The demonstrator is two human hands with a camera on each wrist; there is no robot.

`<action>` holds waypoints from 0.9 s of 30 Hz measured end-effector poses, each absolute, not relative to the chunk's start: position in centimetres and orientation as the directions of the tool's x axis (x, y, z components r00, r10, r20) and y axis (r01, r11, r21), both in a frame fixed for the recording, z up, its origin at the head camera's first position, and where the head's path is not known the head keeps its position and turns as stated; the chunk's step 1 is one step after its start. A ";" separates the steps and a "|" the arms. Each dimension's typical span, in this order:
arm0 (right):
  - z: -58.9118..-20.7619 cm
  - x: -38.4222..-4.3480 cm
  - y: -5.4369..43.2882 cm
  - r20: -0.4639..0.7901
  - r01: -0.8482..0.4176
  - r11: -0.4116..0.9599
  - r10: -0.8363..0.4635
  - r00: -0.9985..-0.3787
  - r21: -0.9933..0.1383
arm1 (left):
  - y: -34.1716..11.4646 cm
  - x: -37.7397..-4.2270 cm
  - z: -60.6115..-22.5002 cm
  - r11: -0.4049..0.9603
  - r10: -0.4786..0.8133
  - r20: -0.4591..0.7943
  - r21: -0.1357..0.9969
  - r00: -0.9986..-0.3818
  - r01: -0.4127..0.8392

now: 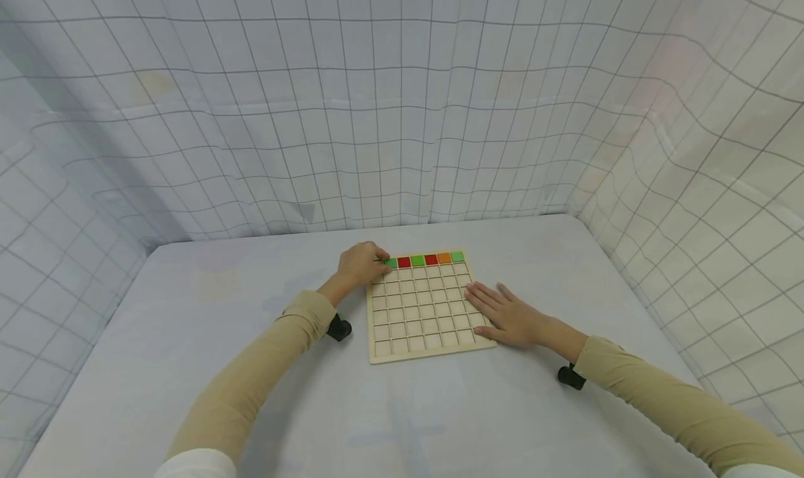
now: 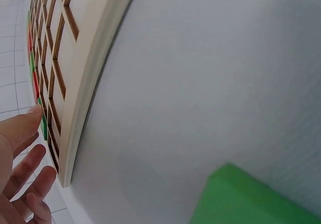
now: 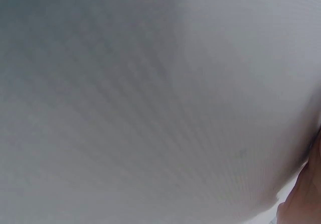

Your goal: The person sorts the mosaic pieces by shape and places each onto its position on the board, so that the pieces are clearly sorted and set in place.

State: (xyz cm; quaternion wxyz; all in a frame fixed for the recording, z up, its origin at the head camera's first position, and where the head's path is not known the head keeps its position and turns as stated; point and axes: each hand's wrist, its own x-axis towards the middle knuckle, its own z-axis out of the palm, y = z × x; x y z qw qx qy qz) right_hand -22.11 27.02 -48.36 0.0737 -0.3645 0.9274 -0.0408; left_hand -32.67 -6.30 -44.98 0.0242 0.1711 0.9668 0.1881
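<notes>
A pale wooden grid board (image 1: pixel 377 358) lies on the table, with a row of coloured square tiles along its far edge. My left hand (image 1: pixel 361 263) is over the board's far left corner. Its thumb and fingertips pinch a green tile (image 2: pixel 43 121) in that row, with the other fingers loosely bent beyond the edge. A red tile (image 1: pixel 404 262) sits beside the green one. My right hand (image 1: pixel 510 319) rests flat across the board's right edge, fingers extended and thumb near the front corner. Little of that hand shows in the right wrist view.
A white cloth (image 1: pixel 207 366) covers the table. White sheets with a dark grid (image 1: pixel 402 115) hang behind and at both sides. Black camera mounts (image 1: pixel 339 328) sit under the wrists. A green shape (image 2: pixel 251 199) fills the left wrist view's lower right corner.
</notes>
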 end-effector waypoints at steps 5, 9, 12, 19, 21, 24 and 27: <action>-48.2 -22.0 27.0 -0.074 -0.683 0.718 -0.694 -0.716 -0.132 | -6.7 -32.4 -44.8 0.870 0.342 0.034 0.365 -0.939 0.330; -48.3 -21.9 27.0 -0.057 -0.688 0.714 -0.698 -0.714 -0.129 | -7.1 -32.2 -44.6 0.871 0.346 0.050 0.354 -0.937 0.340; -48.4 -22.0 27.1 -0.068 -0.682 0.720 -0.693 -0.718 -0.130 | -7.4 -31.9 -44.4 0.872 0.344 0.054 0.352 -0.937 0.340; -49.1 -22.2 27.3 -0.049 -0.680 0.718 -0.692 -0.720 -0.148 | -8.6 -31.3 -44.1 0.870 0.320 0.051 0.380 -0.946 0.315; -49.0 -22.0 27.2 -0.040 -0.682 0.714 -0.695 -0.718 -0.159 | -8.9 -31.1 -44.2 0.870 0.321 0.057 0.378 -0.945 0.318; -48.6 -21.9 27.1 -0.044 -0.680 0.715 -0.694 -0.719 -0.162 | -9.5 -30.7 -44.2 0.872 0.321 0.069 0.367 -0.945 0.323; -48.5 -21.9 27.0 -0.064 -0.670 0.727 -0.683 -0.727 -0.148 | -10.1 -30.2 -44.1 0.877 0.314 0.067 0.363 -0.947 0.316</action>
